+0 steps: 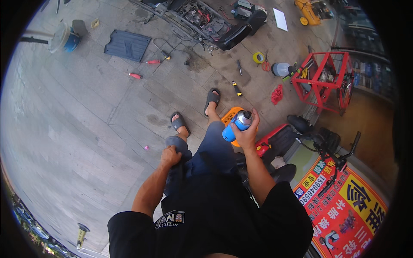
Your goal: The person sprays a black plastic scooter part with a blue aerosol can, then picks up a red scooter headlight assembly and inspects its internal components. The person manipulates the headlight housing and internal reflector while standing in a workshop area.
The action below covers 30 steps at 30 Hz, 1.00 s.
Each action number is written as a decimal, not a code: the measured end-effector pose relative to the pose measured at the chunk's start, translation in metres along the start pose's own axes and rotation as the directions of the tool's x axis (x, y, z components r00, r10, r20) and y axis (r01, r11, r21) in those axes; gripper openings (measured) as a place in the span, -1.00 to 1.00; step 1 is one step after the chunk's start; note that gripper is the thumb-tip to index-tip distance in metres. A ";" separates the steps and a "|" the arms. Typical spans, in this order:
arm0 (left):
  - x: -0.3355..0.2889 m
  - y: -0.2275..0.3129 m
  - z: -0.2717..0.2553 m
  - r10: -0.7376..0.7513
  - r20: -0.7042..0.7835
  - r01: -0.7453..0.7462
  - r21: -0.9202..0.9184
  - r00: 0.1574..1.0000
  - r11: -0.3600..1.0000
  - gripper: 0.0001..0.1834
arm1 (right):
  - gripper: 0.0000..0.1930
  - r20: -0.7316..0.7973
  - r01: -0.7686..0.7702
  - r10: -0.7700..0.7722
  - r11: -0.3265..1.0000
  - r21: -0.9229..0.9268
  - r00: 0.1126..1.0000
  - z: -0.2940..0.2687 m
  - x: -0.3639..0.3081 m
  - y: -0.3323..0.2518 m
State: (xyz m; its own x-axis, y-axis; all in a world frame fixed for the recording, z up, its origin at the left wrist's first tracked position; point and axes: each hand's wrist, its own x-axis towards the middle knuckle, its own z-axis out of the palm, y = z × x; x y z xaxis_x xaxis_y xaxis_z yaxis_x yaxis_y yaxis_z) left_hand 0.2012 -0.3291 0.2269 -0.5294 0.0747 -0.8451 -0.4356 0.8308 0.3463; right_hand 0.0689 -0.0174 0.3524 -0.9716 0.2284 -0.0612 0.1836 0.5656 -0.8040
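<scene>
My right hand (247, 134) is wrapped round a blue spray can (232, 131), held tilted above my right thigh. The can has a silver shoulder and a black nozzle (246, 114), with no cap over it. At my left knee, my left hand (170, 156) rests on the dark shorts (178, 143) with its fingers curled in. Whether those fingers pinch any cloth is hidden. Behind the can is an orange plastic stool (232, 114), partly covered by my hand and leg.
Ahead lies a partly stripped vehicle (202, 19) with exposed wiring. Screwdrivers (135, 75), a yellow-black tool (236, 88), yellow tape (258, 57) and a red rag (277, 94) are scattered on the paving. A red metal rack (323, 79) and a scooter (301, 137) stand at right.
</scene>
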 end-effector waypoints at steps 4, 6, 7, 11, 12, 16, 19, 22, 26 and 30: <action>-0.002 -0.022 0.024 -0.065 0.033 0.069 -0.120 0.997 0.990 -0.48 | 0.02 0.100 0.032 -0.023 0.995 -0.097 0.995 -0.006 -0.017 -0.016; -0.003 -0.029 0.048 -0.107 0.031 0.111 -0.210 0.994 0.971 -0.45 | 0.02 0.184 -0.046 0.057 0.997 -0.062 0.981 -0.009 -0.020 -0.020; -0.006 -0.032 0.062 -0.139 0.026 0.141 -0.284 0.990 0.948 -0.44 | 0.01 0.196 0.015 0.011 0.991 -0.133 0.981 -0.011 -0.019 -0.020; -0.012 -0.039 0.109 -0.242 0.054 0.238 -0.470 0.969 0.850 -0.35 | -0.02 0.270 0.000 0.039 0.990 -0.141 0.962 -0.004 -0.015 -0.018; -0.013 -0.039 0.118 -0.264 0.057 0.256 -0.502 0.963 0.826 -0.35 | -0.02 0.291 -0.022 0.059 0.992 -0.128 0.955 0.000 -0.013 -0.016; -0.019 -0.037 0.146 -0.295 0.044 0.263 -0.592 0.955 0.762 -0.33 | -0.01 0.383 -0.071 0.095 0.995 -0.076 0.919 0.030 -0.002 0.001; -0.021 -0.034 0.165 -0.298 -0.013 0.225 -0.626 0.954 0.747 -0.41 | 0.00 0.441 -0.116 0.143 0.989 -0.087 0.886 0.050 -0.004 0.012; -0.019 -0.030 0.180 -0.322 -0.070 0.194 -0.674 0.944 0.713 -0.53 | 0.00 0.491 -0.128 0.170 0.985 -0.118 0.854 0.062 -0.011 0.017; -0.019 -0.030 0.183 -0.340 -0.144 0.142 -0.711 0.929 0.688 -0.63 | 0.00 0.510 -0.258 0.297 0.955 -0.148 0.807 0.073 -0.020 0.015; -0.018 -0.038 0.171 -0.333 -0.167 0.105 -0.740 0.928 0.665 -0.69 | -0.01 0.550 -0.157 0.190 0.982 -0.108 0.813 0.090 -0.019 0.019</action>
State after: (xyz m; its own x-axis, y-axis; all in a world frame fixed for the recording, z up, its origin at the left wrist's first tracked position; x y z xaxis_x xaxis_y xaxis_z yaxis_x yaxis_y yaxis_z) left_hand 0.3512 -0.2676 0.1592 -0.4679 -0.2996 -0.8315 -0.8838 0.1523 0.4424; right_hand 0.0771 -0.0822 0.2856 -0.8371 -0.1424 -0.5282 0.3487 0.6050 -0.7158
